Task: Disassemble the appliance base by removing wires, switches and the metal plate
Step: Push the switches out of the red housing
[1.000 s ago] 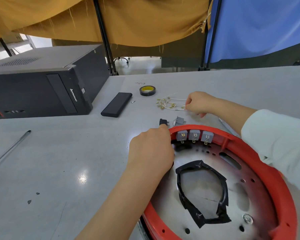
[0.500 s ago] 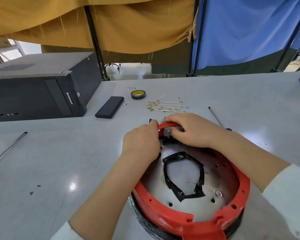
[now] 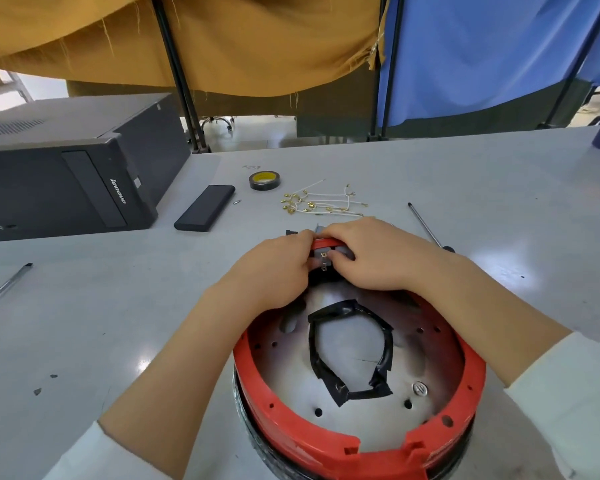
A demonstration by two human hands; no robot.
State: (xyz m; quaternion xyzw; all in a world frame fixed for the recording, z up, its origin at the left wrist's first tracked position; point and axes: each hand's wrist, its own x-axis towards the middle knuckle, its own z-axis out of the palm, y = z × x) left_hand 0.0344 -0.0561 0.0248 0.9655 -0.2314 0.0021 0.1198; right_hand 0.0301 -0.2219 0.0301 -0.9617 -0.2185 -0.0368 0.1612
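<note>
Change: a second ago my right hand (image 3: 374, 258) was out at the loose wires (image 3: 321, 202) on the table (image 3: 84, 323); now it is back at the far rim of the red appliance base (image 3: 326, 441), next to my left hand (image 3: 274, 268).
Meaning: I judge the wires are done and I am onto the switches.
Left hand: fingers curled over the rim beside the grey switch (image 3: 324, 256); I cannot tell whether they actually pinch it.
Right hand: fingers curled down onto the same switch, pressing or gripping it from the right.
Switches in the rim: one visible between my hands; a second ago I counted three there, and the rest are now under my fingers.
Switches already out: two small parts just beyond the rim, one black (image 3: 291, 232), one grey and mostly hidden.
Wires: one loose pile of white leads with brass terminals, too tangled to count.
Metal plate (image 3: 354, 344): one, seated in the base, with one black tape ring (image 3: 350, 348) on it.
Screwdrivers: one to the right (image 3: 426, 226), and one similar rod at the left edge (image 3: 6, 287).
Other: one tape roll (image 3: 264, 180), one black slab (image 3: 205, 207), one computer case (image 3: 66, 168).
</note>
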